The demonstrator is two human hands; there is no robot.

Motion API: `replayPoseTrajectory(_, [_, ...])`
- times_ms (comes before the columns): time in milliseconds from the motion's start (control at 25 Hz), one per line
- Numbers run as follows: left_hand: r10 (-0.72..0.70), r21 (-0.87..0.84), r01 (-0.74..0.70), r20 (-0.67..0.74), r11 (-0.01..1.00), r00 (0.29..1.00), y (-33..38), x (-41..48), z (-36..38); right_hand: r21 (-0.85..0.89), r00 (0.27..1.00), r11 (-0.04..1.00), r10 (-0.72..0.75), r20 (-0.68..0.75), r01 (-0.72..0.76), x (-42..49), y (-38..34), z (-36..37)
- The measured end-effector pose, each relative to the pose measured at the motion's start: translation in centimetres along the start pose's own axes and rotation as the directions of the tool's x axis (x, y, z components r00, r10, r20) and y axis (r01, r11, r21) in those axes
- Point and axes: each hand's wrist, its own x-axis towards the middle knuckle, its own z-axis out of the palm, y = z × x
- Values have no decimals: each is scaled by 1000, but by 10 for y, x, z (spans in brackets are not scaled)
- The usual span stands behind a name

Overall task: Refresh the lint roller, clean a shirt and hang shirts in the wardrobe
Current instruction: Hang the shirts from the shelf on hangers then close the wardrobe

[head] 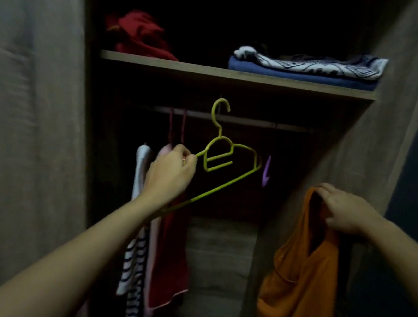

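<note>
My left hand (170, 171) grips one shoulder of a yellow-green plastic hanger (219, 156) and holds it up in front of the wardrobe rail (243, 122), its hook free of the rail and pointing up. My right hand (341, 208) pinches the neck of an orange shirt (298, 278), which hangs limp below it at the lower right. The hanger and the orange shirt are apart. No lint roller is in view.
A white and navy striped shirt (135, 227) and a red garment (170, 255) hang at the rail's left end. A purple hanger tip (266, 173) shows to the right. The shelf (234, 76) above holds red clothes (140, 36) and folded blue and patterned clothes (307, 66). Open wardrobe doors flank both sides.
</note>
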Motion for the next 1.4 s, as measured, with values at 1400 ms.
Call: replayPoseTrajectory(1400, [485, -363, -378, 274, 852, 831, -83, -173, 25, 31, 559, 838, -336, -758, 544, -61, -150, -80])
